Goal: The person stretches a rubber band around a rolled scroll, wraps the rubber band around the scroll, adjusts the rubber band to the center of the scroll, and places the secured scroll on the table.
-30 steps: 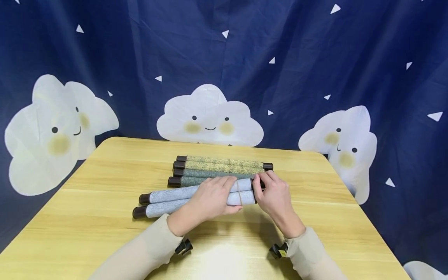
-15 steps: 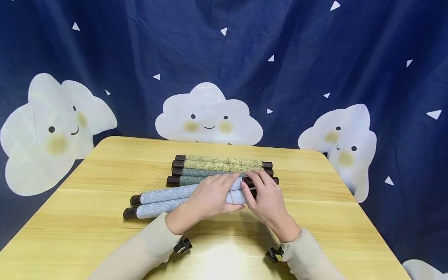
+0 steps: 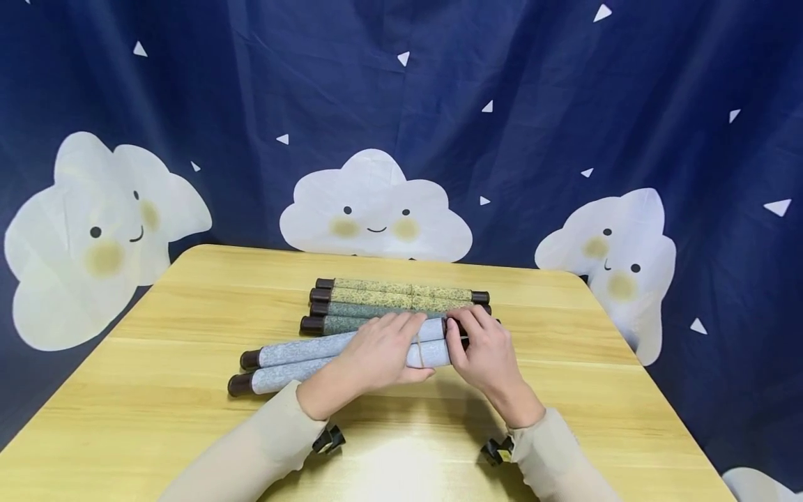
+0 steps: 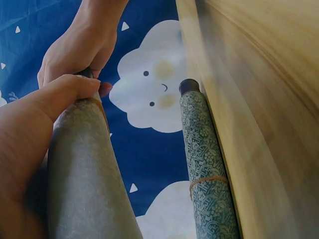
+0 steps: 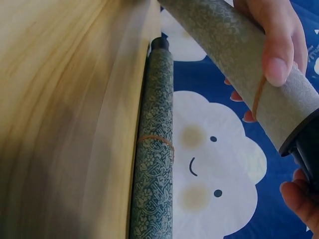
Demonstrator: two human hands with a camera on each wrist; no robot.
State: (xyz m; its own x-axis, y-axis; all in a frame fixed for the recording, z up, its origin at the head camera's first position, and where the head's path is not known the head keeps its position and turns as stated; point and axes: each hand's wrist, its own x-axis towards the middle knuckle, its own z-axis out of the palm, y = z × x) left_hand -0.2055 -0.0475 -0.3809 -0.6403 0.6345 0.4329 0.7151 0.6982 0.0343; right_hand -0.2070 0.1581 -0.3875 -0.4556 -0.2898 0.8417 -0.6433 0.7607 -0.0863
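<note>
A pair of light blue-grey scrolls with dark brown end knobs lies side by side, slanting across the front of the others in the head view. My left hand grips them from above, near a thin tan rubber band looped around both. In the left wrist view, the left thumb presses along the near scroll. At their right end my right hand holds the dark knobs; the right wrist view shows its fingers by the black knob.
Behind the held pair, green scrolls and yellow patterned scrolls lie parallel on the wooden table. A rubber band circles the green ones. A dark blue cloud-print curtain hangs beyond the table.
The blue-grey scrolls slid left and then came slightly back right, along with the right hand on the knobs. The left hand stayed almost in place; the green and yellow scrolls did not move.
</note>
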